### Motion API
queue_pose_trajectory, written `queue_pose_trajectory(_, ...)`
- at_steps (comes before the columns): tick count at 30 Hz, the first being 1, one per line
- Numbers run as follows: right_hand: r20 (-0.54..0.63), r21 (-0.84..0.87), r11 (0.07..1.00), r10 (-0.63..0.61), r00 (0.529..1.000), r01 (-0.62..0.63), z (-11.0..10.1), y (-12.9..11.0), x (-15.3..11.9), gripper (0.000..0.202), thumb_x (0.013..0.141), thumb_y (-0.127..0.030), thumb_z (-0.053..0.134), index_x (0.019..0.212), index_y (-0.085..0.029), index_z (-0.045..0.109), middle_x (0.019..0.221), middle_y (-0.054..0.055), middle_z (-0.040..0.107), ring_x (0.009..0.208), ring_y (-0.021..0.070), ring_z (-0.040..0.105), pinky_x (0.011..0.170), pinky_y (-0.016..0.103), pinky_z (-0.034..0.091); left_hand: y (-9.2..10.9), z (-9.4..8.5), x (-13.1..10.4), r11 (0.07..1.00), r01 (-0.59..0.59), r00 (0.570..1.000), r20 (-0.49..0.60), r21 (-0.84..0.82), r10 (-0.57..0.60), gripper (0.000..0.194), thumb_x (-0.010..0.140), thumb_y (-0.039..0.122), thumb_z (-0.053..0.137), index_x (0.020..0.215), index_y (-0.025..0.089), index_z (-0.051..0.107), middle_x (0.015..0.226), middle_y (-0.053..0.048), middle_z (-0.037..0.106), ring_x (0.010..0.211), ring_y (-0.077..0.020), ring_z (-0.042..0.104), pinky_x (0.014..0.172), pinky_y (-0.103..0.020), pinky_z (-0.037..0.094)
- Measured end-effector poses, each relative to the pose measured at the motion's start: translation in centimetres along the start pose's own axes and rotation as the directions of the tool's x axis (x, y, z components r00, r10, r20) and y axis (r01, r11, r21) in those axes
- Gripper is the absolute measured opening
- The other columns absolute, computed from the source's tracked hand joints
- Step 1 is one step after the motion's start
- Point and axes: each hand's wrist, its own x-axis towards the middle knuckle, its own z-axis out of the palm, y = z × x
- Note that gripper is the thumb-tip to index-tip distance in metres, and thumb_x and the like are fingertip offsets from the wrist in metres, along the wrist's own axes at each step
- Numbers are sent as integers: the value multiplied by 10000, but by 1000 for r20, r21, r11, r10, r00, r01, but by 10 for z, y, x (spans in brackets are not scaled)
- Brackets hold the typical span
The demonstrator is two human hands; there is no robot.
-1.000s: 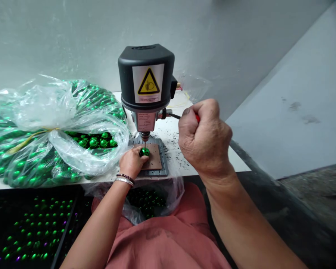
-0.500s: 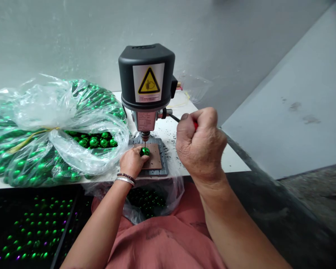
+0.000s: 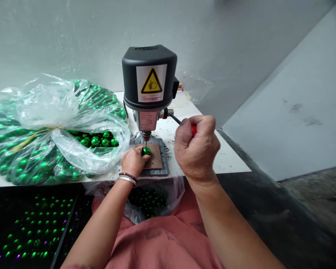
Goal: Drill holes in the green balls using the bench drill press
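Thumb and fingers of my left hand pinch a shiny green ball on a brown board. The board lies on the grey base plate of a bench drill press. Straight above the ball, the thin drill bit reaches down to its top; whether it has entered the ball I cannot tell. My right hand is closed round the red-knobbed feed lever at the drill's right side.
A large clear plastic bag of green balls lies open at the left of the white table. Below the table's front edge hangs another plastic bag with green balls. Dark shavings surround the base. A dark tray of green balls sits lower left.
My right hand has moved a little down and left with the lever. My left hand still holds the ball under the bit. The whole view has shifted slightly.
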Motion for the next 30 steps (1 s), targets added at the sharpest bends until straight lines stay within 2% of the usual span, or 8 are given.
queue_pose_trajectory(10, 16, 67, 996, 62, 998, -63, 3, -1, -10, 138, 883, -283, 381, 824, -185, 459, 675, 19, 541, 602, 107, 486, 597, 270, 380, 1, -2, -1, 1000, 9, 999, 31, 3, -9, 387, 808, 436, 572, 1152, 267, 625, 1036, -68, 710, 953, -228, 643, 748, -285, 444)
queue_pose_trajectory(16, -67, 72, 997, 11, 998, -7, 8, 1, -18, 61, 862, -214, 423, 845, -179, 470, 692, 26, 548, 635, 114, 506, 606, 262, 399, 1, -1, -1, 1000, 2, 1000, 15, -10, -2, 380, 801, 422, 582, 1148, 272, 630, 1014, -65, 717, 934, -228, 649, 736, -286, 444)
queue_pose_trajectory(23, -113, 92, 996, 11, 993, -1, 13, 2, -24, 42, 845, -188, 444, 863, -179, 481, 691, 14, 534, 610, 100, 478, 571, 244, 385, 0, -1, -2, 1000, 0, 1000, 7, -29, 0, 366, 801, 416, 587, 1128, 262, 641, 1023, -70, 713, 946, -231, 649, 746, -288, 447)
queue_pose_trajectory(30, -107, 104, 995, 22, 994, -11, 15, 3, -27, 49, 840, -174, 447, 879, -177, 477, 694, 8, 532, 583, 89, 464, 549, 238, 373, 0, 0, -1, 999, 12, 1000, 8, -49, -12, 363, 794, 423, 597, 1115, 261, 648, 1034, -69, 711, 967, -238, 646, 759, -294, 451)
